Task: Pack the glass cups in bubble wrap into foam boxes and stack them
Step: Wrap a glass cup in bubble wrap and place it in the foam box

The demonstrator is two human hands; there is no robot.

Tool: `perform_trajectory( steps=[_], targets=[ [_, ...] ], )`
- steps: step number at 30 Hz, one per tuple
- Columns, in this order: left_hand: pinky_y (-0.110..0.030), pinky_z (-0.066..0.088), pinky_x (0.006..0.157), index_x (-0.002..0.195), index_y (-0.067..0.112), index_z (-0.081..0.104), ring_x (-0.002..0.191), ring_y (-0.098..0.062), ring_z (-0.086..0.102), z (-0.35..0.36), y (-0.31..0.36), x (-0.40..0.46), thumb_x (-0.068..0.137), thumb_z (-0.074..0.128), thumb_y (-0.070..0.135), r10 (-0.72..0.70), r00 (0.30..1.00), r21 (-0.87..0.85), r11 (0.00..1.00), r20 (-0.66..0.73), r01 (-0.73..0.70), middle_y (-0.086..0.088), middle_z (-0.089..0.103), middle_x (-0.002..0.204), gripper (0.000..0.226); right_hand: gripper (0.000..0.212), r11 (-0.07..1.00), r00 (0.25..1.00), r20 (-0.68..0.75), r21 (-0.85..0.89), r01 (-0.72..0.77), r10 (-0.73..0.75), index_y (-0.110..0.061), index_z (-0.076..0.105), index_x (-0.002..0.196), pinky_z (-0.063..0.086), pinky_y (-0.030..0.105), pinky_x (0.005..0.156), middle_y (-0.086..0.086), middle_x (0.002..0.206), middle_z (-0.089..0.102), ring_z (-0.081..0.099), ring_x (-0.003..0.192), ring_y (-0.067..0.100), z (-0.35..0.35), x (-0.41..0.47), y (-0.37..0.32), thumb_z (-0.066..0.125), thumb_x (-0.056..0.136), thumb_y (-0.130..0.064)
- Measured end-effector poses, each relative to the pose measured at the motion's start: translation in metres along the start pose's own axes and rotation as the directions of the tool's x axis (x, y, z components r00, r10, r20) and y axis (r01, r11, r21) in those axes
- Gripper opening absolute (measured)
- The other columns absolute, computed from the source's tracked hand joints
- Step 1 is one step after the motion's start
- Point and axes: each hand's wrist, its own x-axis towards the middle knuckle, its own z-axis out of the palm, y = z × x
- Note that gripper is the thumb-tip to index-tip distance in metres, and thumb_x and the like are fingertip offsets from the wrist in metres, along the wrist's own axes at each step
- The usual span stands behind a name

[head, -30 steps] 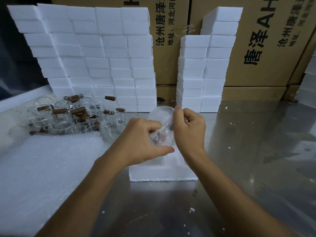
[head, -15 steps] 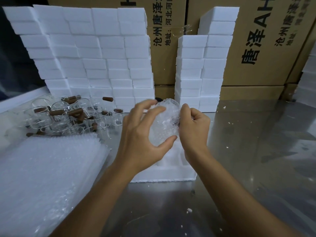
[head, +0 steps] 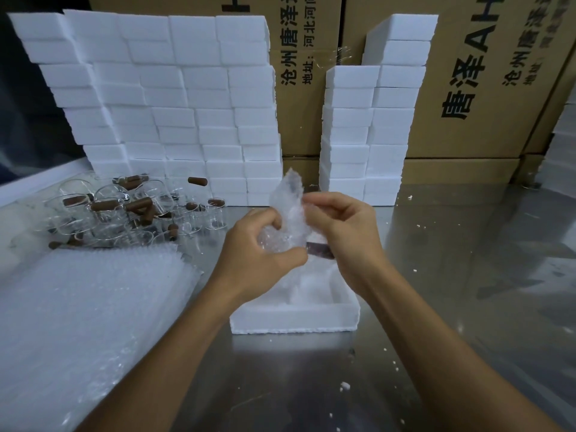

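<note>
Wrapped cup (head: 285, 241): being held above the foam box (head: 293, 319).
Left hand (head: 258, 260): curled around it.
Right hand (head: 346, 232): pinching the bubble wrap (head: 288, 194).
Change: wrap now being pulled upward.

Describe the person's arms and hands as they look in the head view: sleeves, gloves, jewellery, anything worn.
Both arms are bare as far as the frame shows; no sleeve edge comes into view. The left hand and the right hand wear no gloves. No ring, watch, bracelet or marking shows on either hand or wrist. Fingernails look short and unpainted where visible.
</note>
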Motion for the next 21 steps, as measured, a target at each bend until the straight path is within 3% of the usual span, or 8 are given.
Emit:
perform_trajectory(
  steps=[4, 6, 7, 9, 12, 16, 21],
  targets=[
    [-0.018, 0.045, 0.053, 0.081, 0.034, 0.06, 0.063, -0.004, 0.06, -0.001, -0.001, -0.002, 0.046, 0.076, 0.054, -0.069, 0.997, 0.028, 0.997, -0.024, 0.069, 0.015, 0.066, 0.074, 0.043, 0.014, 0.915, 0.959, 0.124, -0.291, 0.279, -0.253, -0.001, 0.076, 0.085, 0.057, 0.034, 0.068, 0.005, 0.079, 0.073, 0.069, 0.075, 0.015, 0.011, -0.005, 0.01, 0.062, 0.088, -0.001],
    [-0.016, 0.04, 0.048, 0.08, 0.034, 0.049, 0.058, -0.004, 0.054, -0.002, -0.002, -0.001, 0.044, 0.073, 0.06, -0.122, 0.989, 0.06, 0.99, -0.085, 0.127, 0.013, 0.061, 0.072, 0.051, 0.035, 0.856, 0.919, 0.216, -0.342, 0.388, -0.33, 0.001, 0.063, 0.064, 0.045, 0.038, 0.057, 0.007, 0.058, 0.056, 0.053, 0.058, 0.015, 0.015, -0.01, 0.015, 0.055, 0.092, -0.018],
    [-0.017, 0.04, 0.046, 0.083, 0.036, 0.044, 0.058, -0.006, 0.053, -0.004, -0.003, 0.0, 0.042, 0.071, 0.06, -0.144, 0.985, 0.061, 0.987, -0.099, 0.151, 0.01, 0.061, 0.074, 0.055, 0.045, 0.835, 0.902, 0.263, -0.354, 0.421, -0.343, 0.0, 0.054, 0.058, 0.037, 0.039, 0.054, 0.011, 0.054, 0.046, 0.043, 0.054, 0.019, 0.016, -0.013, 0.016, 0.05, 0.093, -0.028],
    [-0.022, 0.041, 0.046, 0.09, 0.037, 0.04, 0.058, -0.012, 0.055, -0.007, -0.003, 0.001, 0.042, 0.067, 0.057, -0.145, 0.987, 0.078, 0.985, -0.075, 0.151, 0.002, 0.064, 0.073, 0.059, 0.053, 0.789, 0.875, 0.336, -0.398, 0.468, -0.349, -0.002, 0.05, 0.057, 0.033, 0.04, 0.053, 0.012, 0.054, 0.042, 0.041, 0.053, 0.023, 0.019, -0.016, 0.016, 0.045, 0.094, -0.04],
    [-0.035, 0.049, 0.052, 0.092, 0.033, 0.045, 0.061, -0.02, 0.058, -0.011, 0.0, 0.001, 0.051, 0.072, 0.045, -0.052, 0.999, 0.12, 0.991, -0.016, 0.053, 0.001, 0.065, 0.073, 0.051, 0.055, 0.77, 0.871, 0.408, -0.45, 0.452, -0.273, -0.007, 0.047, 0.052, 0.036, 0.044, 0.054, 0.01, 0.05, 0.041, 0.045, 0.054, 0.028, 0.02, -0.016, 0.012, 0.049, 0.094, -0.042],
    [-0.03, 0.048, 0.058, 0.084, 0.024, 0.052, 0.073, -0.014, 0.059, -0.013, 0.005, -0.001, 0.051, 0.073, 0.042, 0.071, 0.994, 0.136, 0.987, 0.085, -0.082, 0.006, 0.064, 0.083, 0.043, 0.051, 0.835, 0.877, 0.456, -0.418, 0.358, -0.147, -0.015, 0.046, 0.046, 0.03, 0.033, 0.049, -0.001, 0.047, 0.039, 0.039, 0.045, 0.011, 0.017, -0.014, 0.006, 0.056, 0.09, -0.039],
    [-0.027, 0.039, 0.048, 0.071, 0.02, 0.044, 0.057, -0.01, 0.043, -0.015, -0.001, 0.004, 0.058, 0.075, 0.032, -0.026, 0.998, 0.096, 0.995, 0.056, 0.021, 0.008, 0.052, 0.063, 0.036, 0.047, 0.829, 0.882, 0.441, -0.422, 0.367, -0.165, -0.008, 0.057, 0.066, 0.037, 0.038, 0.057, 0.002, 0.059, 0.048, 0.046, 0.056, 0.014, 0.015, -0.013, 0.005, 0.06, 0.085, -0.051]
  ],
)
